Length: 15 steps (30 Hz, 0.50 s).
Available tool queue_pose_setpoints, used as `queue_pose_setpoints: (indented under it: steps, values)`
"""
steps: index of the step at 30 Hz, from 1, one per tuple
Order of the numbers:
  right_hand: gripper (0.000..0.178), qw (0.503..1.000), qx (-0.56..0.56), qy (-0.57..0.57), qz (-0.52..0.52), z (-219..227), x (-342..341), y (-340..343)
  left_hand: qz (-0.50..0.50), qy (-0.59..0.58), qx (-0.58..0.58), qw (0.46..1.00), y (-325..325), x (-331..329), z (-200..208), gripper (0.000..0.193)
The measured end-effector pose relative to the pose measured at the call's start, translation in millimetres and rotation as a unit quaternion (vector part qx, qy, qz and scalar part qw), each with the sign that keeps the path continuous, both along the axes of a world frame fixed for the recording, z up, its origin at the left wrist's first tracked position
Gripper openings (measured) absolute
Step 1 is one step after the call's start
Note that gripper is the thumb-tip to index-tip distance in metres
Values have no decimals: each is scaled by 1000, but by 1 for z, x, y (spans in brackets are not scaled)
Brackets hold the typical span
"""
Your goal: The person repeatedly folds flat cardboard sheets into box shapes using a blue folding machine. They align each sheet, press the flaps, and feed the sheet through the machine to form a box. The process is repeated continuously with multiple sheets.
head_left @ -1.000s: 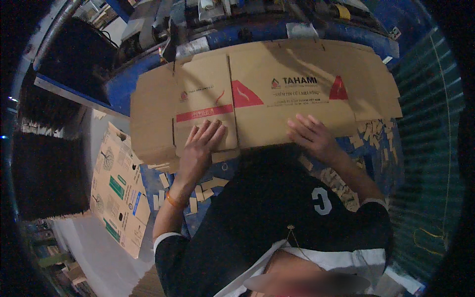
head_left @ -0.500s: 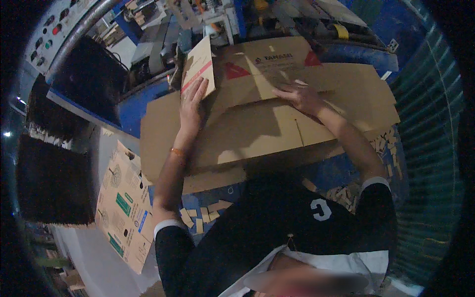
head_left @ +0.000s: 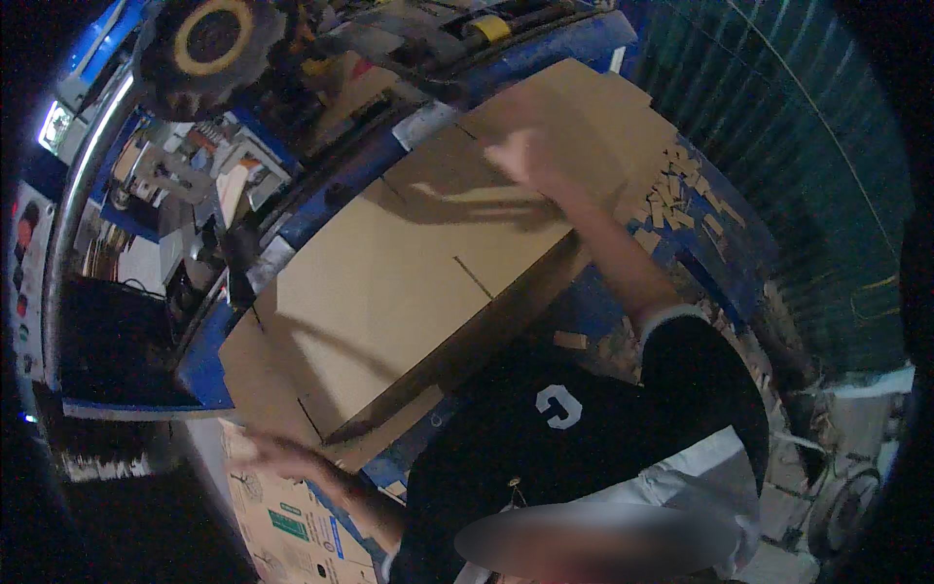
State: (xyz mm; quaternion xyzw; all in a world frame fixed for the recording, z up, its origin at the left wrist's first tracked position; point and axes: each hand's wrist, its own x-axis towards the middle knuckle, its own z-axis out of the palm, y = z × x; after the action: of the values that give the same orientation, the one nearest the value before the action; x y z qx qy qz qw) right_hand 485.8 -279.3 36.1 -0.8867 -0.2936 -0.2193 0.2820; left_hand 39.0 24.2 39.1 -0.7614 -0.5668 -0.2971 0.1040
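A large plain brown cardboard sheet [head_left: 389, 282] with slits and crease lines lies in front of me. Over its far right part is my right hand [head_left: 530, 161], blurred, with the thumb apart from the fingers; whether it touches the sheet I cannot tell. My left hand [head_left: 277, 456] is off the sheet's near left corner, fingers stretched out and holding nothing that shows. Just under that hand stands a printed cardboard sheet [head_left: 292, 521] with green and blue marks, partly covered by the hand and forearm.
Beyond the sheet runs a blue machine [head_left: 316, 234] with a large dark wheel [head_left: 212, 41] above it. Many small cardboard scraps [head_left: 671, 200] lie at the right. A control panel [head_left: 29, 263] is at the far left, a green corrugated wall [head_left: 778, 146] at the right.
My view has turned. My left hand has left the printed cardboard flap and come down toward the printed sheet at lower left. My right hand has moved toward the brown sheet's far right part.
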Motion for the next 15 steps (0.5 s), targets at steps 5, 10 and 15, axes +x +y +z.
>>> queue_pose_setpoints:
  steps: [5, 10, 15]
  values:
    - [62, 923, 135, 57, -357, -30, 13, -144, 37, -438, -176, 881, -25, -53, -50, 82]
    - [68, 912, -140, 97, -373, -57, 34, -157, 156, -206, -102, 961, -24, -26, -28, 90]
    - [68, 922, 171, 150, -314, -28, 48, -164, 3, -312, 23, 950, -24, -23, 32, 84]
